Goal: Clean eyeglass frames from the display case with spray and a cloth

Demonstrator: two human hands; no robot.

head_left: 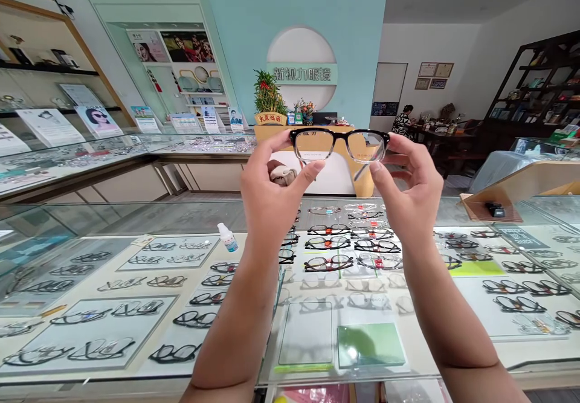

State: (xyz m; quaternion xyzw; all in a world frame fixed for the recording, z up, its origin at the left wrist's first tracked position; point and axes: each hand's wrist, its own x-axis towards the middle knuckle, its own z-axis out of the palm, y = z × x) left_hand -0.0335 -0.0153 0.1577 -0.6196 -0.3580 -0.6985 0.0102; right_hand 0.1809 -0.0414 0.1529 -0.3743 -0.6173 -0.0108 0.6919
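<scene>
A pair of eyeglasses (341, 132) with a dark upper rim and clear lower rim is held up level above the glass display case. My left hand (276, 179) pinches its left side, thumb low by the lens and fingers at the hinge. Tucked in that same palm is a crumpled greyish-beige cloth (283, 175). At the other end, my right hand (411, 182) grips the frame's right side between thumb and fingers. One temple shows behind the right lens; most of the other is hidden.
Below my arms lies a glass display case (299, 285) with rows of eyeglasses. A small white spray bottle (227, 238) stands on it at left. To the right is a wooden stand (493, 200). Beyond are another glass counter (181, 149) and a seated person (403, 120).
</scene>
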